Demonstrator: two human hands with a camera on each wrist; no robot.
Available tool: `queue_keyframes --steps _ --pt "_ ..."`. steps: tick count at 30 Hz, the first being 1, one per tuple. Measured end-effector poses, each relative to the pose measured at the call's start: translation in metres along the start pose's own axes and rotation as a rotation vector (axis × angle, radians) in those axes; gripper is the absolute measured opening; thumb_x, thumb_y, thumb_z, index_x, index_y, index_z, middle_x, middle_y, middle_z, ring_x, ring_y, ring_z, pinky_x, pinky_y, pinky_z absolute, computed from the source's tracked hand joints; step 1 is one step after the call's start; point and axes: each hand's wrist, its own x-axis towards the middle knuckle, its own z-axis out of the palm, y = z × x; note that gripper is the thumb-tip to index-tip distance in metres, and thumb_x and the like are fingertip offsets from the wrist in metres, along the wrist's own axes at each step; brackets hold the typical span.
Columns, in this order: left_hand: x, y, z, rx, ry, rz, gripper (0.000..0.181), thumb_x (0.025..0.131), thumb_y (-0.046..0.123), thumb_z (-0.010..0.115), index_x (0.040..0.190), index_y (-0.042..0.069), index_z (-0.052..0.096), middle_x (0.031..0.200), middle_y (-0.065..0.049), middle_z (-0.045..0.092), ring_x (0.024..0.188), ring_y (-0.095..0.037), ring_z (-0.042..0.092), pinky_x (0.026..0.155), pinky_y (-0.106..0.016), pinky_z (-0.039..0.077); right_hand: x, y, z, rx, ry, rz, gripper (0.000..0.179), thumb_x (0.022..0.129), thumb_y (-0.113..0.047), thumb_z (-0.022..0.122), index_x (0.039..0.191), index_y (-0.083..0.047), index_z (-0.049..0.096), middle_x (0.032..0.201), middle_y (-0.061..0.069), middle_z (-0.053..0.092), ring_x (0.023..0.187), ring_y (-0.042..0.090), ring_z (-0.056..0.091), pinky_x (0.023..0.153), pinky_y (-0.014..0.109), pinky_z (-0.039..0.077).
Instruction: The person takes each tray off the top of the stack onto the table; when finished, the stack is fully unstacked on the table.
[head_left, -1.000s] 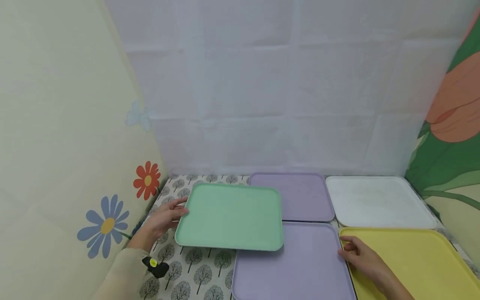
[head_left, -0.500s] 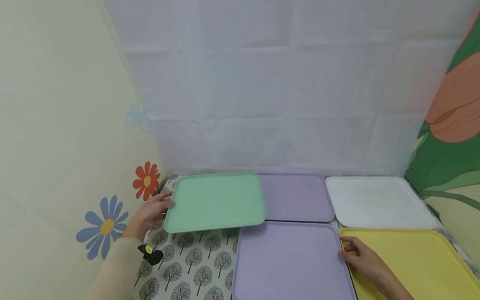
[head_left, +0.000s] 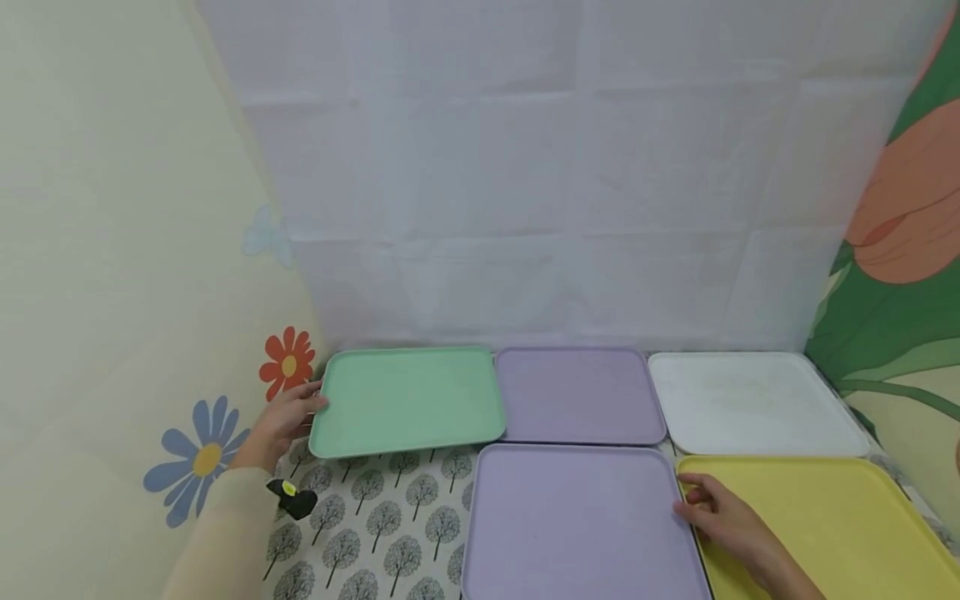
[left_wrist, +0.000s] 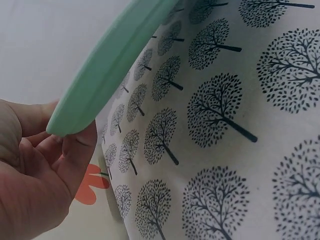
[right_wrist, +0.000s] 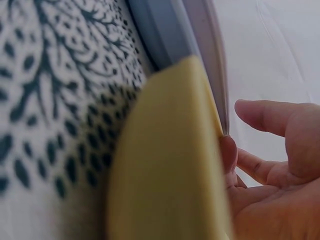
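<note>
My left hand [head_left: 281, 421] grips the left edge of a light green tray [head_left: 408, 400] at the back left. In the left wrist view, the fingers of that hand [left_wrist: 40, 175] are under the tray's rim [left_wrist: 95, 80], which is raised off the tree-print cloth [left_wrist: 215, 110]. The tray's right side meets the back purple tray [head_left: 581, 396]. My right hand [head_left: 727, 525] lies over the left edge of a yellow tray [head_left: 832, 517], beside the front purple tray [head_left: 577, 525]. In the right wrist view its thumb stands apart from the fingers, and a fingertip touches the tray edges.
A white tray [head_left: 757, 404] lies at the back right, behind the yellow one. White sheeting [head_left: 525, 167] hangs along the back. Painted walls stand on both sides, the left one [head_left: 112, 292] close to my left hand.
My left hand has carried the green tray left, backward and lower, off the front purple tray. More of the back purple tray shows. My right hand has stayed in place.
</note>
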Motion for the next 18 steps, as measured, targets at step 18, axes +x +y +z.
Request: queue_keyframes --steps 18 --pt "0.007 0.000 -0.016 -0.003 0.087 -0.088 0.060 0.108 0.019 0.041 0.159 -0.002 0.018 0.159 -0.033 0.025 0.141 -0.052 0.035 0.114 -0.064 0.039 -0.004 0.000 0.002 0.012 0.010 0.008 0.060 0.092 -0.023 0.074 0.140 0.002 0.051 0.114 0.014 0.056 0.090 0.019 0.057 0.066 0.028 0.053"
